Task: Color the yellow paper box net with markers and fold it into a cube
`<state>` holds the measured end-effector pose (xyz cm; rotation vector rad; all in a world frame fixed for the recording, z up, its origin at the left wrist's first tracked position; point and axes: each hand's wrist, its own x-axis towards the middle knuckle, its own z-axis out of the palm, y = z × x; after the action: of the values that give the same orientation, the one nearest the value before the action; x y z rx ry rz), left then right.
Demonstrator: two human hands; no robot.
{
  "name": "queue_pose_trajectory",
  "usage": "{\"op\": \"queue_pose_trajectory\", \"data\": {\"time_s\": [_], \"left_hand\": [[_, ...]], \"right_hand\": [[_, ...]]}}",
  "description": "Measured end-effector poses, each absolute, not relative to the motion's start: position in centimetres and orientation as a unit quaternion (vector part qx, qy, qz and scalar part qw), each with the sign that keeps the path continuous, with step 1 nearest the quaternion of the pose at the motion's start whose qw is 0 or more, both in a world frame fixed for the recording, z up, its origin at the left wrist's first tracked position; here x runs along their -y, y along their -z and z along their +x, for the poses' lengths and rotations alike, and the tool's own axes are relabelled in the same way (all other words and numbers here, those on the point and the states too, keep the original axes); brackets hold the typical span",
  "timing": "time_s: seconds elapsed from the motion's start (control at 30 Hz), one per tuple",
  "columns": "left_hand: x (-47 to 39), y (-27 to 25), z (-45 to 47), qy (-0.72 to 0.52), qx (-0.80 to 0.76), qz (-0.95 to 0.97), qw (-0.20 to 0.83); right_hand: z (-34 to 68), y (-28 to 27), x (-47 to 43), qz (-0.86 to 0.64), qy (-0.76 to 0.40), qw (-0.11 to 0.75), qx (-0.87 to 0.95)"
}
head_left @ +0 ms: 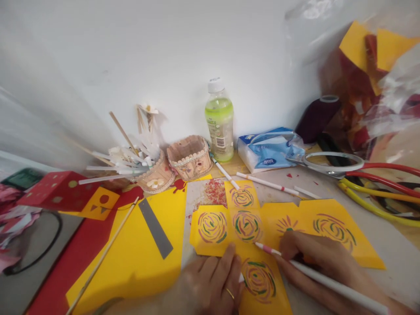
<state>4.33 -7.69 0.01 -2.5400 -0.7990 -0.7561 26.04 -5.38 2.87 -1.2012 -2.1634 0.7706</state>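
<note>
A yellow paper box cutout (288, 218) with folded panels and tabs lies flat on the work surface. Red, pink and green swirls decorate several panels, and one panel bears a flower-like burst. My right hand (318, 258) grips a white felt-tip pen (331, 280) with a pink band, its tip at the lower edge of the central swirl. Spread over the lower left part of the cutout, my left hand (213, 280) presses on the paper with its fingers laid down. A small white end (242, 278) shows beside its fingers; what it belongs to is hidden.
Behind stand a pen-filled basket (154, 175), another basket (190, 159), a bottle (219, 122) and a tissue pack (269, 148). Loose pens (267, 183) and scissors (331, 162) lie nearby. Yellow sheets (144, 258), a grey strip (155, 227) and a thin stick (105, 253) lie left.
</note>
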Motion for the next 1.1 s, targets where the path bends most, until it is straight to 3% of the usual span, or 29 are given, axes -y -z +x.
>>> {"op": "queue_pose_trajectory", "data": {"time_s": [1.1], "left_hand": [[7.7, -0.1, 4.2, 0.257, 0.276, -0.905, 0.198]], "right_hand": [[27.0, -3.0, 5.1, -0.525, -0.282, 0.25, 0.763]]}}
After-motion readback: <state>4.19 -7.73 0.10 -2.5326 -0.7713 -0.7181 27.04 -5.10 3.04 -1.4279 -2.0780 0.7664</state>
